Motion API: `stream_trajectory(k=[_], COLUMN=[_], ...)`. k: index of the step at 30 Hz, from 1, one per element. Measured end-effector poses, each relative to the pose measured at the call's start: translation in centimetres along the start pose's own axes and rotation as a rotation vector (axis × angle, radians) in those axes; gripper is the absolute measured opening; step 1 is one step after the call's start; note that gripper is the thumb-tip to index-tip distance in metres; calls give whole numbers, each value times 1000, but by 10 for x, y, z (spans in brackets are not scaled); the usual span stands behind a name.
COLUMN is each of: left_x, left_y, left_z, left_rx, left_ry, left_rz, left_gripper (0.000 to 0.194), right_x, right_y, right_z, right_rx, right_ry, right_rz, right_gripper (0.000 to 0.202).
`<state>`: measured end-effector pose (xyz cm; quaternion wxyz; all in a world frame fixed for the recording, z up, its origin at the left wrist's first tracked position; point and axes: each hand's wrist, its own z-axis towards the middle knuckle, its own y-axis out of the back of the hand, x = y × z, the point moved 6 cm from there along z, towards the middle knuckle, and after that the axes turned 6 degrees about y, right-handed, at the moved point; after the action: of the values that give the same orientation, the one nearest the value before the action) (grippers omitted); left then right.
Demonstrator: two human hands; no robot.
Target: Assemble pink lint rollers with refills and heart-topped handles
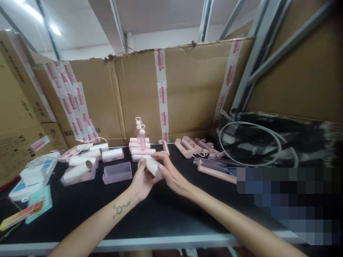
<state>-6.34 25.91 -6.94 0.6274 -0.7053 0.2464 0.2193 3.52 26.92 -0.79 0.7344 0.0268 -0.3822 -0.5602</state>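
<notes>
A person steadies 1 white tube with 2 bare hands above the black desk, about midway between its left and right edges and nearer the back edge than the front. The left hand cups the tube from its side and below, thumb against the wall; the right hand closes around the opposite side, its thumb beside the lower end. Neither hand is empty: 2 hands share the 1 grip.

Handling it well likely calls for light, even pressure, since a hard squeeze could dent a thin wall or let the smooth surface slip. The left hand would best serve as the cradle, leaving the right fingertips to guide the end without covering its rim. Elbows low and wrists loose should hold the tube's angle, and working over the desk, well back from the front edge, guards against a drop to the floor.

The tube is plain white, short and round, and tilts with its lower end toward the front edge. A thin, darker line marks that end; whether it is open or capped cannot be told. Behind it, toward the back edge, lie pink tubes; a clear box sits to the left.
</notes>
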Motion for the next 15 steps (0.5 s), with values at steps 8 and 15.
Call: stream_trajectory(k=[8, 15], left_x=[-18, -15], left_y=[-10, -4], left_z=[-5, -4], left_rx=[18, -38], left_ry=[14, 35], left_rz=[104, 146], left_gripper=[25, 27], right_x=[7, 5], right_y=[3, -1], right_z=[4, 5], right_rx=[321, 393], right_ry=[-58, 50], right_rz=[149, 101], right_gripper=[45, 37])
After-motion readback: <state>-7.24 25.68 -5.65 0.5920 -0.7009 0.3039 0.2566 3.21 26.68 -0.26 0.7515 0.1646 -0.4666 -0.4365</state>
